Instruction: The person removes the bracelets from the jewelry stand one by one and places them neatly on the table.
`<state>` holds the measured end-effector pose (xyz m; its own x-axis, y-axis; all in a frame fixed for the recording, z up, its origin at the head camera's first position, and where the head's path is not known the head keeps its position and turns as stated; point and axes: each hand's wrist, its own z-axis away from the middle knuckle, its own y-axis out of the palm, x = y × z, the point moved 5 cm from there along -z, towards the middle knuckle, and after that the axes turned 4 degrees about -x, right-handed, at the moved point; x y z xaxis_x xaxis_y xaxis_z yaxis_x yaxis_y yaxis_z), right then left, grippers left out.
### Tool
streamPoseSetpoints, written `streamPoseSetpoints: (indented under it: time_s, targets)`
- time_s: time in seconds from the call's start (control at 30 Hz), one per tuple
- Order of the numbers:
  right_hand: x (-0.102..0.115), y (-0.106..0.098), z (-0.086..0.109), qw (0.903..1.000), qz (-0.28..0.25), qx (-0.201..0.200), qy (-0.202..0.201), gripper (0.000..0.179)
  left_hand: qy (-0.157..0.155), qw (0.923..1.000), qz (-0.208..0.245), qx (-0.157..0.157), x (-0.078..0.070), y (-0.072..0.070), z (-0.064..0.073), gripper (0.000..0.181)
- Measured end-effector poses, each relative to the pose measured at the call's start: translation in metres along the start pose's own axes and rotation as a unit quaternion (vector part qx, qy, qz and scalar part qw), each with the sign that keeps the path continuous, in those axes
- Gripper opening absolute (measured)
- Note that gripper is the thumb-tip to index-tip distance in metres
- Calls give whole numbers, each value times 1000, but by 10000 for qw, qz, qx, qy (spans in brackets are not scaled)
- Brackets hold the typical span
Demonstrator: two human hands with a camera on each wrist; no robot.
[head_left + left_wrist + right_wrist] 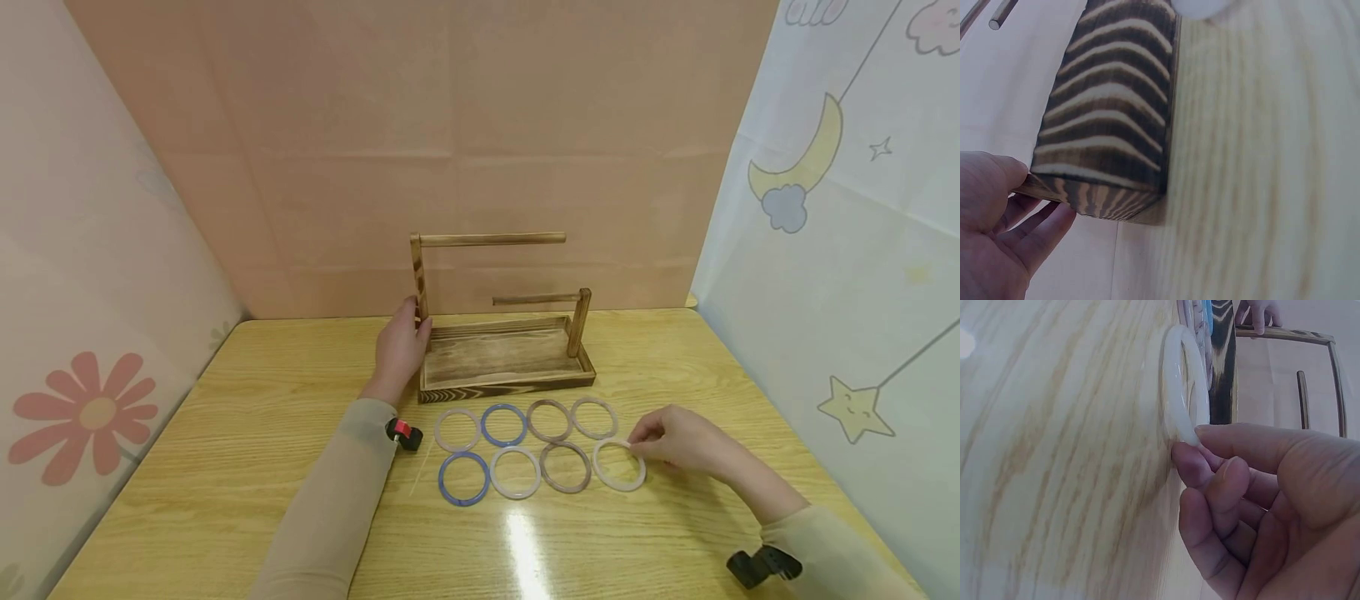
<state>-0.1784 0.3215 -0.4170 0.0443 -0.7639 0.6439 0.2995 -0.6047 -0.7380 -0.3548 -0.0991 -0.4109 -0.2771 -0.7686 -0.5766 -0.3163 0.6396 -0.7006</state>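
A wooden stand (506, 388), a shallow tray with a tall left post and a shorter right post, each bearing a horizontal bar, sits at the table's back. My left hand (400, 346) grips the foot of the tall post, thumb and fingers on either side of it; the left wrist view has that hand (997, 219) beside the tray's striped end (1104, 112). At the right end of the front row, my right hand (686, 442) pinches the rim of a white bangle (619, 487) between thumb and finger. In the right wrist view the bangle (1175, 394) looks slightly tilted.
Two rows of bangles lie before the tray, among them a blue one (463, 503), a white one (515, 496), a brownish one (566, 489) and another blue one (504, 407). Both bars of the stand hold nothing. A pinkish backdrop (450, 125) rises behind the table (262, 400).
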Motion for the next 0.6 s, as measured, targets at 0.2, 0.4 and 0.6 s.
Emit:
streamPoseSetpoints:
  time_s: [0.2,0.4,0.6]
  targets:
    - [2,2,-1,10000,29,8,-28,12,42,10000,5,-69,0,-1,-1,45]
    - [1,6,-4,10000,8,-9,6,13,21,10000,-7,-77,2,-4,1,46]
    - [1,7,-9,9999,85,-62,31,13,-2,10000,-39,-89,4,-9,2,49]
